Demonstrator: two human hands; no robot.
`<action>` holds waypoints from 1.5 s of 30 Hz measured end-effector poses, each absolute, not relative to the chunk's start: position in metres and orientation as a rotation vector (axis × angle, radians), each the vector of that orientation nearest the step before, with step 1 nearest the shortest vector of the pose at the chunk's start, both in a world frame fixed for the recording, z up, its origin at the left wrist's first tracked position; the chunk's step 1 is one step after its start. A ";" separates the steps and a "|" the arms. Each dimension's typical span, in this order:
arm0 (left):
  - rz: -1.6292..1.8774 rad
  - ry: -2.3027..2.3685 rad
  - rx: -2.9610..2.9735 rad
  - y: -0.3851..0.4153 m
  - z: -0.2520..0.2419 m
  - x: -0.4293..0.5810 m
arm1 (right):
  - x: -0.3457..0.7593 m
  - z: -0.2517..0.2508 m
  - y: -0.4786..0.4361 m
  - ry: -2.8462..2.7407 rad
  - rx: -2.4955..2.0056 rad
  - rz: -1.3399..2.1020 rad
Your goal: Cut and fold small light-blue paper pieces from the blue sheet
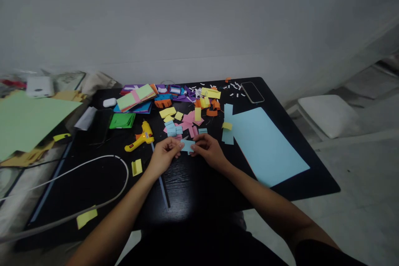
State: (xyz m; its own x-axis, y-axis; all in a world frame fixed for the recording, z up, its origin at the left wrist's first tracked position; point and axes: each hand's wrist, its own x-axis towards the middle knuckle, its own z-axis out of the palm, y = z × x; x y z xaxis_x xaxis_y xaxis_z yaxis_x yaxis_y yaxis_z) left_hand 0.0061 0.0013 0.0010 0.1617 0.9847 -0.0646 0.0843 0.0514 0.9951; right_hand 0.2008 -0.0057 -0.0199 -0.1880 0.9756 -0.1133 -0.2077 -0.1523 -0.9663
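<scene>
Between my two hands is a small piece of light blue paper point(188, 146), held over the front middle of the black table. My left hand point(165, 153) pinches its left end, and my right hand point(208, 149) pinches its right end. Just beyond my fingers lie folded light blue paper pieces point(173, 129) and pink paper pieces point(188, 121). A yellow glue gun point(141, 137) rests left of my left hand. Light blue strips with a yellow piece point(227, 126) across them lie right of my right hand.
A large light blue sheet point(271, 145) covers the table's right side. A phone point(252, 92) lies at the back right, near white paper scraps point(233, 89). Stacked coloured paper point(137, 97) sits back left. A white cable point(124, 178) loops across the left side.
</scene>
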 end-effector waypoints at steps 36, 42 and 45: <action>1.144 1.190 1.099 -0.010 0.000 0.019 | 0.202 -0.014 -0.007 -1.074 -0.994 1.714; 1.119 1.183 1.081 -0.008 -0.002 0.018 | 0.204 -0.015 -0.006 -1.070 -0.988 1.711; 1.096 1.184 1.070 -0.007 -0.002 0.018 | 0.203 -0.015 -0.006 -1.060 -1.015 1.723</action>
State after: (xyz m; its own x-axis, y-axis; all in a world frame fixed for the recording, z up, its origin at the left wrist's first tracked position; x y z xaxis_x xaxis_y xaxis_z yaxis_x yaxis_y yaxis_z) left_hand 0.0175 -0.0074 -0.0019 0.0576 0.9876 -0.1463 -0.0699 0.1502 0.9862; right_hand 0.2032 -0.0056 -0.0155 -0.3095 0.9298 -0.1990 -0.2414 -0.2793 -0.9294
